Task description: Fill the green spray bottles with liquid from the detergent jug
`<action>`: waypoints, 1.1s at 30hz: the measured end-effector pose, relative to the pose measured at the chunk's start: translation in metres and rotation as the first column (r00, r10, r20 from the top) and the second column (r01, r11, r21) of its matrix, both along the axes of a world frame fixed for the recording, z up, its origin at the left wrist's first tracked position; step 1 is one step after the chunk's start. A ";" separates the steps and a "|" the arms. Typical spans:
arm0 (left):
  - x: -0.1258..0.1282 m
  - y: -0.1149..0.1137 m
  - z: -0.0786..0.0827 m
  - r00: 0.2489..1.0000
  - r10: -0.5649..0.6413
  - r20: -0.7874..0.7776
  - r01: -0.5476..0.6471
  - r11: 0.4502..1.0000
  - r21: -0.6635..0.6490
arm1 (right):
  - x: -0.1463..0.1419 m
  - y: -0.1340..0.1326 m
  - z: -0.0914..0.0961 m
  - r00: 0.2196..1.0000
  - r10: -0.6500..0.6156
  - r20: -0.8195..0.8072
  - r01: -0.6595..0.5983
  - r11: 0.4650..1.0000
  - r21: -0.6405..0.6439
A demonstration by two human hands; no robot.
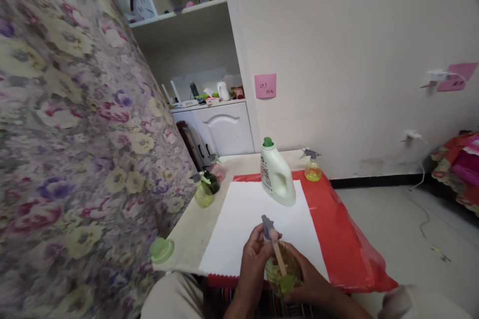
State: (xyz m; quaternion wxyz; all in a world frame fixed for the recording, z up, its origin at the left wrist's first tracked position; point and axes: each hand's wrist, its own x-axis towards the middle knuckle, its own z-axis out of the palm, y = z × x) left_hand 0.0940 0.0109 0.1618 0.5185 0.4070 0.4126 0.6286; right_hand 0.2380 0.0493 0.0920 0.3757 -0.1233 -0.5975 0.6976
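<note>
A rounded spray bottle (292,270) with yellow-green liquid is held near the front edge of the table. Its grey spray head (266,224) points up and away from me. My left hand (256,253) is closed around the neck just below that head. Against the bottle's side, my right hand (307,279) is closed on the body. A tan, flat strip (279,254) runs along the front of the bottle; I cannot tell whether it is part of it. Beyond my hands, a pale green jug (276,177) with a green cap stands upright on a white sheet (239,219).
Red plastic (331,224) lies under the sheet and hangs off the right side. Another spray bottle (313,168) stands at the back right, several at the left, including a yellow-green one (203,193). A green lid (162,250) sits at the left edge, near a floral curtain (86,149).
</note>
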 end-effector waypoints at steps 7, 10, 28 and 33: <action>-0.008 -0.004 0.001 0.998 -0.053 -0.025 0.053 0.999 -0.011 | 0.002 -0.002 0.004 0.999 0.034 0.003 -0.033 0.999 -0.031; -0.009 -0.004 -0.001 0.998 -0.055 0.026 0.055 0.998 0.004 | 0.000 -0.001 -0.002 0.999 0.023 0.023 -0.023 1.000 -0.010; -0.023 -0.001 0.035 0.944 0.258 0.206 -0.289 0.948 0.133 | 0.002 0.005 -0.030 0.994 -0.024 0.106 0.024 1.000 0.003; -0.034 -0.004 0.044 0.915 0.313 0.255 -0.359 0.920 0.160 | 0.003 0.006 -0.033 0.990 -0.022 0.138 0.022 1.000 -0.001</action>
